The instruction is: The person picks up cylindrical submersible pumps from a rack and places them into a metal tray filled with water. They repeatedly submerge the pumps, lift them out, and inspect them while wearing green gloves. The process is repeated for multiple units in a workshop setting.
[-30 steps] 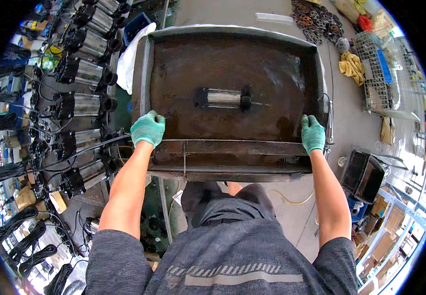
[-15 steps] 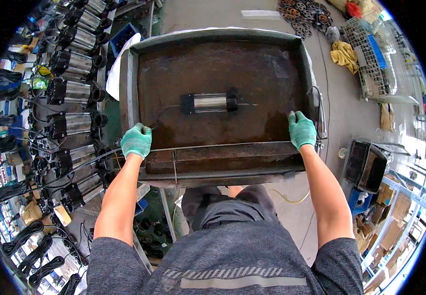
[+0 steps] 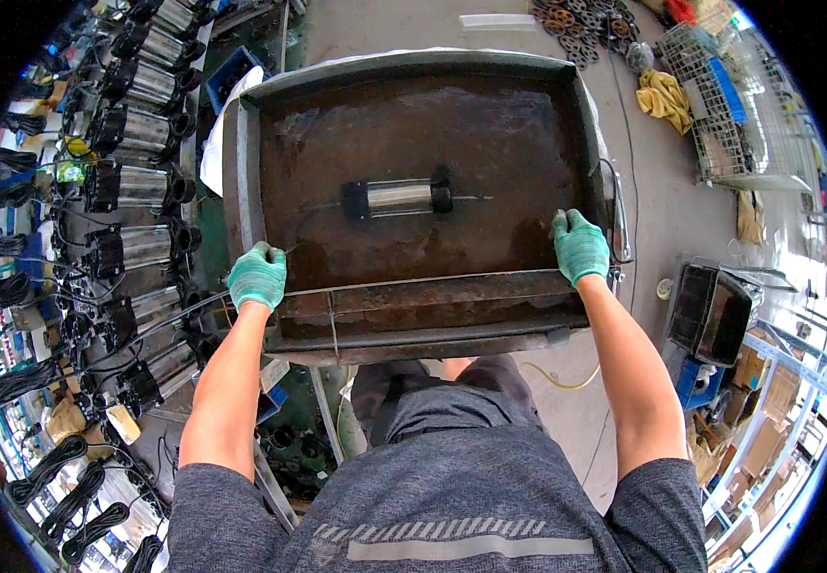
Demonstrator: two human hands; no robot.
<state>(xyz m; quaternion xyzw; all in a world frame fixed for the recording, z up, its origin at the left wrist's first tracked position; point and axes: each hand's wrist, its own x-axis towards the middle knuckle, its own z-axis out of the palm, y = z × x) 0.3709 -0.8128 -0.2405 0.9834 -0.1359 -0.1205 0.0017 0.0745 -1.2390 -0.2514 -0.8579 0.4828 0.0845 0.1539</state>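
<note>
Here, two gloved hands flank a dark, shallow tank [image 3: 413, 63] — the left hand [image 3: 257, 275] at its near left side, the right hand [image 3: 581, 250] at its near right. Fingers are bent on both, though whether they grip the walls cannot be told. Beyond a crossbar [image 3: 451, 284], a silver cylinder with black ends [image 3: 399, 198] lies mid-tank, untouched. The step looks like bracing the sides — the next move calls for even pressure.
</note>
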